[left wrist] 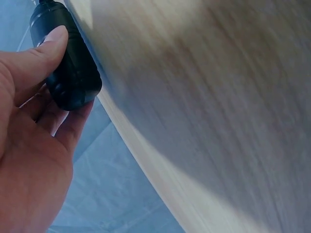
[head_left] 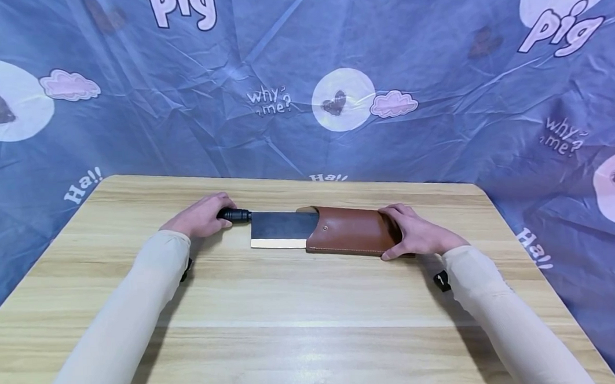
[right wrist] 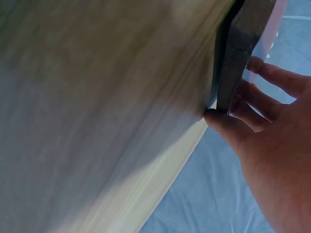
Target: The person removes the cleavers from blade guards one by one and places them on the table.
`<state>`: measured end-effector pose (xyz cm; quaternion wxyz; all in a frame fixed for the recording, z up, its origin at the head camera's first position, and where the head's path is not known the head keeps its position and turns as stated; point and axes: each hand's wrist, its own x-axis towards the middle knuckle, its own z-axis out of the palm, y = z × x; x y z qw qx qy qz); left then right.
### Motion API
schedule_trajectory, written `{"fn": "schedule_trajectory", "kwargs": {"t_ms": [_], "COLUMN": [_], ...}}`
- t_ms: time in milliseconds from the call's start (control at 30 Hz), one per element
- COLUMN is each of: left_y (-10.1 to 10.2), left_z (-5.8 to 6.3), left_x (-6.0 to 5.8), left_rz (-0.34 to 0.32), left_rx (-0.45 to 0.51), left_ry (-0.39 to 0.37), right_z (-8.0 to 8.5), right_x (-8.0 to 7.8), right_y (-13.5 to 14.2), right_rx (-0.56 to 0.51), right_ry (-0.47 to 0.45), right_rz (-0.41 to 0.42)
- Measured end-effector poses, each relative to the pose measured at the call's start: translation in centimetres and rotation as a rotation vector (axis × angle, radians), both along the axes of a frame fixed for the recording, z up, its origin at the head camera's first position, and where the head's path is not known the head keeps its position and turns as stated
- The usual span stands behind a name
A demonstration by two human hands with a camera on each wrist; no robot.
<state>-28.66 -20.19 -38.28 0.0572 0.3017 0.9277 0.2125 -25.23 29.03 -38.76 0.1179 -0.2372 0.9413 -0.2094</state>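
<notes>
A cleaver with a dark blade and pale cutting edge lies across the table, its edge toward the near side. My left hand grips its black handle, thumb along one side and fingers round the other in the left wrist view. The right part of the blade is hidden inside a brown leather sheath, whose curved mouth faces left and has a small metal stud. At the sheath's right end, my right hand holds it between the thumb on the near edge and fingers on the far edge.
Both hands work on a light wood-grain table with rounded far corners. Behind it and to the right hangs a blue printed cloth. A dark strap piece shows under the right sleeve.
</notes>
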Motion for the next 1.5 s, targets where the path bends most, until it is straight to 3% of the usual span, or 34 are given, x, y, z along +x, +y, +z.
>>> {"fn": "schedule_trajectory", "kwargs": {"t_ms": [700, 1500], "left_y": [0.0, -0.39], "left_z": [0.14, 0.31], "left_x": [0.08, 0.41], "left_rz": [0.009, 0.046], "left_rx": [-0.047, -0.061], "left_ry": [0.037, 0.006], "right_z": [0.34, 0.38], "right_x": [-0.07, 0.14], "right_y": [0.38, 0.54], "right_rx": [0.015, 0.019], "right_ry": [0.016, -0.001], "right_rz": [0.004, 0.006]}}
